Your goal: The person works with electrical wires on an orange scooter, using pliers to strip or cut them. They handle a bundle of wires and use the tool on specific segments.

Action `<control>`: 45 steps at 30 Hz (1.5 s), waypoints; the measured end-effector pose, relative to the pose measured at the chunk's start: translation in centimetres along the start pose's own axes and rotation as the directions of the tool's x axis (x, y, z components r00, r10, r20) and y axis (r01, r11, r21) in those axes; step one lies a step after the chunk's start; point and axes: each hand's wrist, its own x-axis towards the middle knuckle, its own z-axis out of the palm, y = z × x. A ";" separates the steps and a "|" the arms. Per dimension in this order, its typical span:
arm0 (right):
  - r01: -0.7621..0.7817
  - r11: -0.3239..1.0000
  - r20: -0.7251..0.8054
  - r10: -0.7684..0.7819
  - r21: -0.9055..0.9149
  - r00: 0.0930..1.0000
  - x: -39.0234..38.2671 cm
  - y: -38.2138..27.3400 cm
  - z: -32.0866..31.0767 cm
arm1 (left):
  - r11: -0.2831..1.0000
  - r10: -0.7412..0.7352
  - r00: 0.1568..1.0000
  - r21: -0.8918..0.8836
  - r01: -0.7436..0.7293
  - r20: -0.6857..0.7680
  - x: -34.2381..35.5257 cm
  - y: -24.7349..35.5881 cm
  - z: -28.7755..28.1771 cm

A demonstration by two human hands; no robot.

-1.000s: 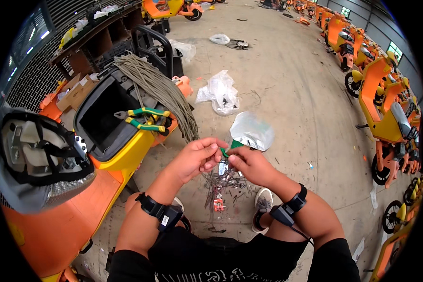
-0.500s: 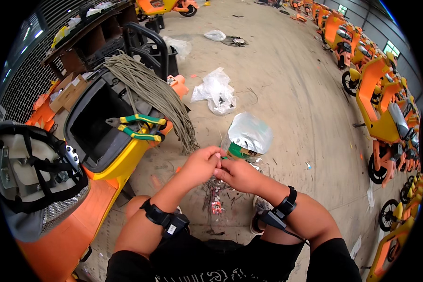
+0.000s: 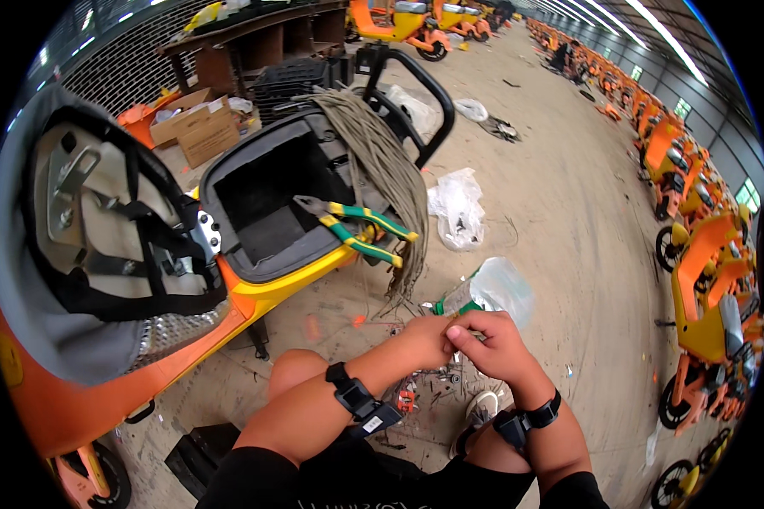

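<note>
Low in front of me, my left hand point(image 3: 430, 341) and my right hand point(image 3: 494, 343) meet fingertip to fingertip. Both are closed in a pinch on something small between them, too hidden to name. Just beyond the fingers stands a clear plastic bag or tub point(image 3: 505, 291) with a green part. To the left, pliers point(image 3: 367, 231) with green and yellow handles lie across the rim of a scooter's open seat compartment point(image 3: 267, 276), jaws over the hollow. Over its far right side hangs a thick bundle of grey-brown cords point(image 3: 373, 157).
The scooter's raised seat point(image 3: 93, 220) fills the left side. A black bar point(image 3: 437, 102) rises behind the compartment. White plastic point(image 3: 460, 212) lies on the floor, with small scraps point(image 3: 437, 390) by my feet. Rows of orange and yellow scooters point(image 3: 705, 288) line the right.
My view has swung left, so the scooter and pliers appear farther right. My hands stay together, with the right thumb now showing on top.
</note>
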 end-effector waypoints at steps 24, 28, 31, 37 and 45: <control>0.032 0.330 -0.008 -0.118 -0.943 0.993 15.4 -3.1 9.3 | 0.860 0.314 0.886 -0.293 -0.418 -0.340 8.1 -2.6 6.3; 0.023 0.412 0.015 -0.022 -0.911 1.000 17.2 -4.3 9.9 | 0.352 0.390 0.713 -0.621 -0.701 -0.583 7.3 -4.4 4.8; -0.003 0.584 -0.041 -0.053 -0.812 0.998 14.9 -3.7 8.1 | 0.676 0.395 0.783 -0.425 -0.602 -0.481 4.2 -2.0 2.5; 0.082 0.942 -0.257 -0.171 -0.324 0.951 8.0 -8.3 5.1 | 0.728 0.424 0.796 -0.361 -0.583 -0.431 2.9 -1.8 1.9; -0.218 0.905 -0.401 0.364 0.365 0.841 -2.3 -6.4 -2.6 | 0.771 0.093 0.963 -0.593 -0.231 -0.253 -0.4 1.8 -0.7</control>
